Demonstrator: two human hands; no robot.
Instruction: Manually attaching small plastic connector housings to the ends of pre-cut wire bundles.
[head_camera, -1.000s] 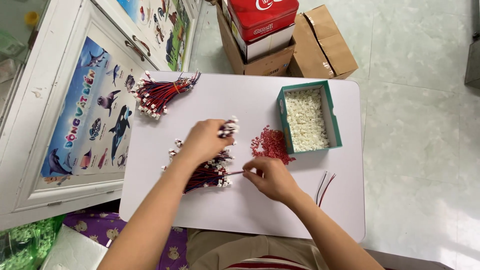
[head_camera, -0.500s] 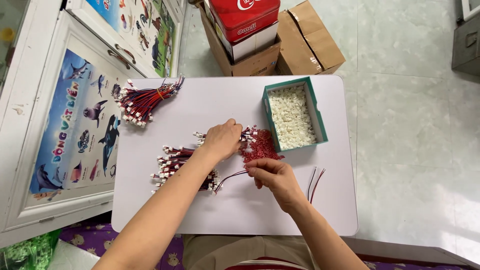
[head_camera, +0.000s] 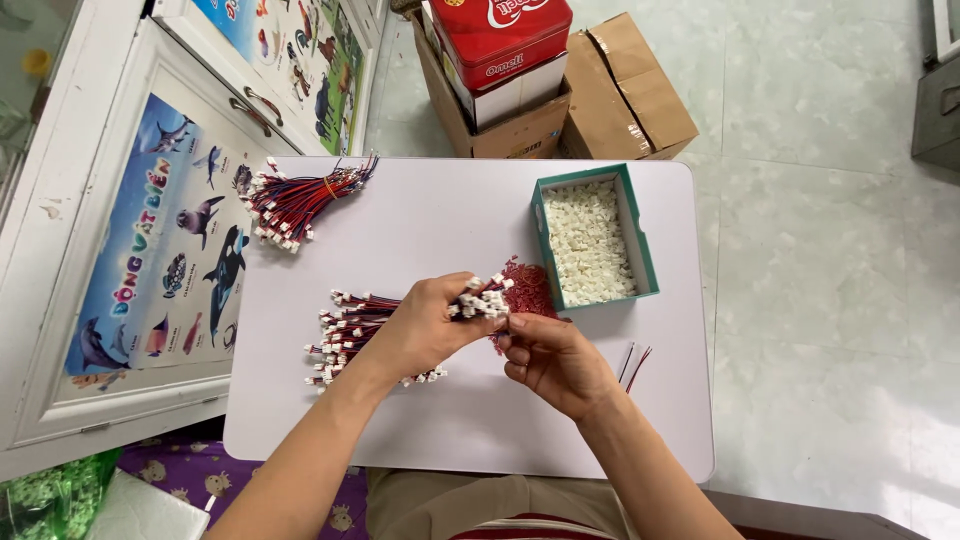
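My left hand (head_camera: 425, 328) grips a bunch of red-and-black wires (head_camera: 355, 322) with small white plugs, above the middle of the white table (head_camera: 440, 420). The plug ends (head_camera: 485, 298) stick out past my fingers to the right. My right hand (head_camera: 555, 360) is just below and right of those plugs, fingertips pinched at them; what it holds is too small to tell. Behind the hands lies a small pile of red pieces (head_camera: 527, 286). A green tray (head_camera: 647, 255) full of white connector housings stands to the right.
A second tied bundle of red-and-black wires (head_camera: 300, 203) lies at the table's far left corner. Two loose wires (head_camera: 632, 362) lie right of my right hand. Cardboard boxes (head_camera: 625, 85) and a red tin (head_camera: 500, 35) stand beyond the table. White cabinet doors with animal posters (head_camera: 150, 260) run along the left.
The view has shifted slightly. My left hand has lifted the bundle's plug ends up toward the red pile, and my right hand has moved up close under them.
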